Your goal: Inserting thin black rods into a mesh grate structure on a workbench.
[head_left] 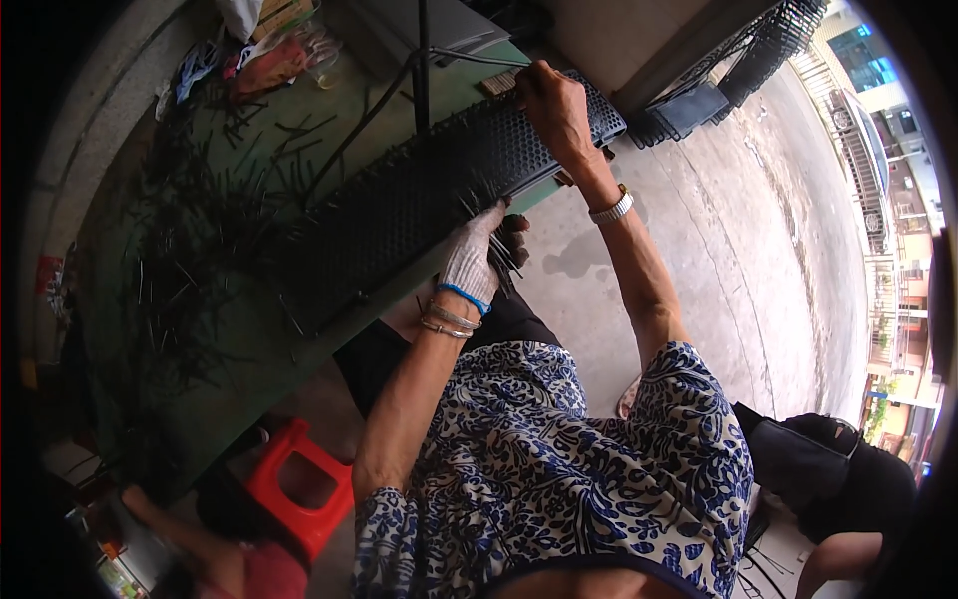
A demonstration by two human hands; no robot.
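A long black board full of small holes (449, 165) lies slanting across a green table (235, 399). My right hand (561, 112) is over its far right end, fingers pinched together near the top edge; what they hold, if anything, is too small to make out. My left hand (474, 258), in a white knitted glove, is at the near edge of the board. It is closed round a bunch of thin black strips (507, 255), whose ends stick out on the right. Many loose black strips (190, 255) lie heaped on the table's left side.
A dark metal pole with thin arms (422, 85) rises behind the board. Plastic bags (274, 70) lie at the back left. A red stool (334, 509) and another person's arm (180, 524) are at lower left. Another person in black (868, 479) is at lower right. Black racks (699, 105) stand beyond.
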